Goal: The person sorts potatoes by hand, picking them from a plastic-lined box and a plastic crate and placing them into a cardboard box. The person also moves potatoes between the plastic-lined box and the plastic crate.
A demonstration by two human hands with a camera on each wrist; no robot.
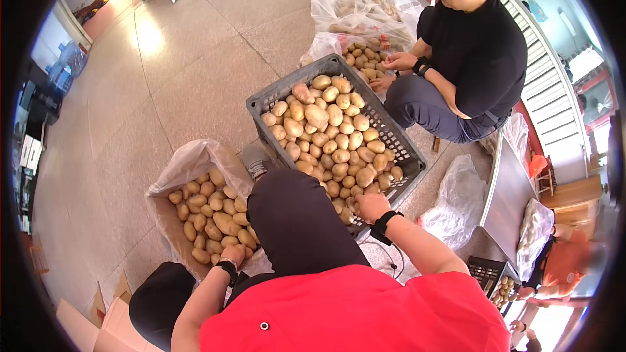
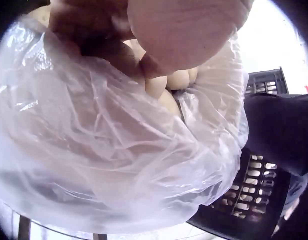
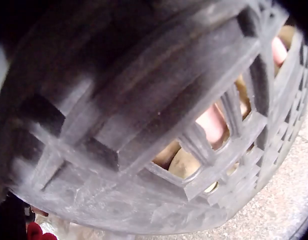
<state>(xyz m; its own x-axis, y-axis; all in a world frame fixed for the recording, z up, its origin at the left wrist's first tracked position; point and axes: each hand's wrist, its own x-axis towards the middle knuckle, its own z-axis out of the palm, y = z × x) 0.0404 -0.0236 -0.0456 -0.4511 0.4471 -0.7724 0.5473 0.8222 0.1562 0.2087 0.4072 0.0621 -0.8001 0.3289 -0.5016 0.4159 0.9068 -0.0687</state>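
In the head view my left hand reaches into a box lined with clear plastic, which is filled with potatoes. The left wrist view shows its fingers down among the potatoes, past the crumpled liner; I cannot tell whether they hold one. My right hand is inside the near end of a black slatted crate heaped with potatoes, gripping a potato. Through the crate's slots, the right wrist view shows fingers against potatoes.
Across the crate another person in black crouches beside plastic bags of potatoes. An empty-looking clear bag lies right of the crate. Another crate with potatoes stands farther right. Cardboard flaps stick up at lower left.
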